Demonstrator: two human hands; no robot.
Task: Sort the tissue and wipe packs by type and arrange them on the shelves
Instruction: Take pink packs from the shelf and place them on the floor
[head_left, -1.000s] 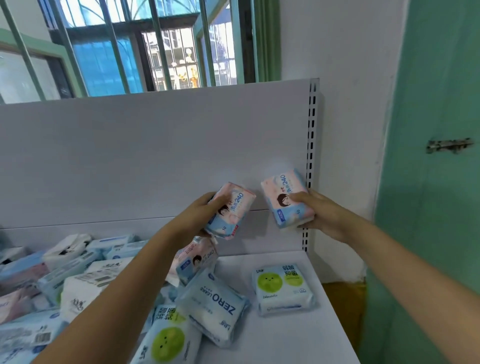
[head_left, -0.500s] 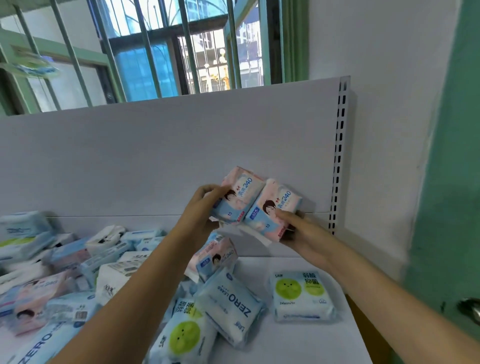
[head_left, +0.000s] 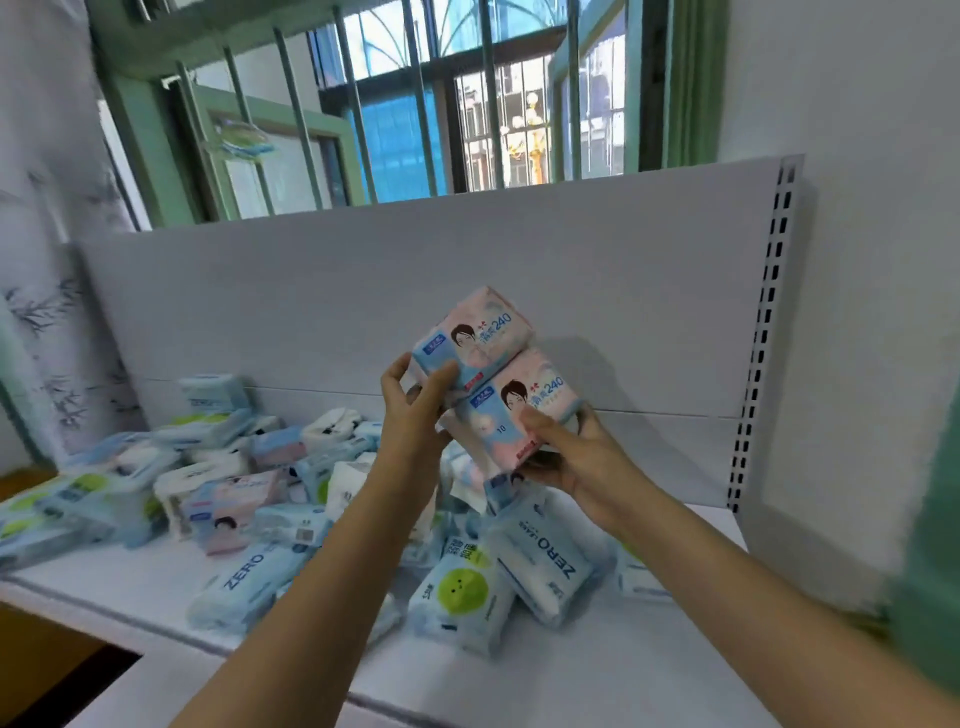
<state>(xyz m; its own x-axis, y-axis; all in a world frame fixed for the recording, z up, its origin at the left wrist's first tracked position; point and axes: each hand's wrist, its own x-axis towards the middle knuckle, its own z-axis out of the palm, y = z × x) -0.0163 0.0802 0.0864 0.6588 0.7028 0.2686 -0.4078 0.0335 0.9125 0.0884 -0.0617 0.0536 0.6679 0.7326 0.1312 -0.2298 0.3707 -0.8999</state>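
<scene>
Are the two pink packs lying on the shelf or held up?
Held up: left hand grips the upper pink pack, right hand the lower pink pack.

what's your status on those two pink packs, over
Left hand grips upper pink pack; right hand grips lower pink pack. Packs touching, stacked, held above the shelf. Mixed pile below unsorted. Nothing blocking.

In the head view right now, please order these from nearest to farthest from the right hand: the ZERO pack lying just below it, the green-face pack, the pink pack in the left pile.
1. ZERO pack, just below the right hand.
2. Green-face pack, lower left.
3. Pink pack, far left in the pile.
</scene>
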